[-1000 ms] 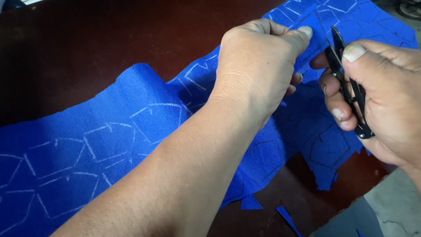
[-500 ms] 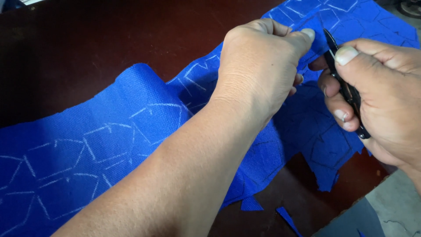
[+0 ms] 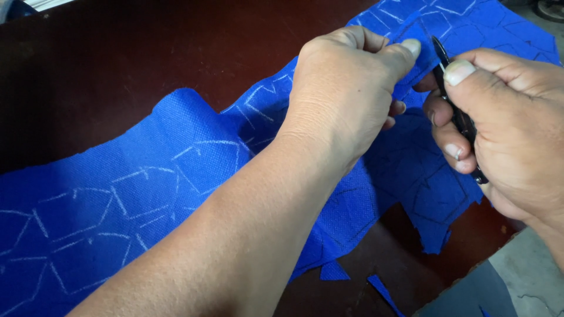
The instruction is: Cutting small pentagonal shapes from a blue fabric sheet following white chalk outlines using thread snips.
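Observation:
A long strip of blue fabric (image 3: 147, 194) marked with white chalk outlines lies across a dark wooden table (image 3: 147, 53). My left hand (image 3: 343, 94) pinches a raised fold of the fabric near its right end, thumb and fingers closed on the cloth. Right beside it, my right hand (image 3: 505, 129) grips small black scissors (image 3: 455, 108), thumb pressed on the handle. The blades point up at the pinched fold and look closed together. My left forearm crosses the middle of the view and hides part of the fabric.
Two small blue offcuts (image 3: 335, 271) lie on the table near its front edge. Beyond the table's corner at lower right is grey concrete floor (image 3: 529, 270). The fabric's right end (image 3: 470, 23) runs on to the upper right.
The scissor blades, spread apart a second ago, have closed together at the fold. My right thumb has pressed down. Both hands stay in nearly the same place.

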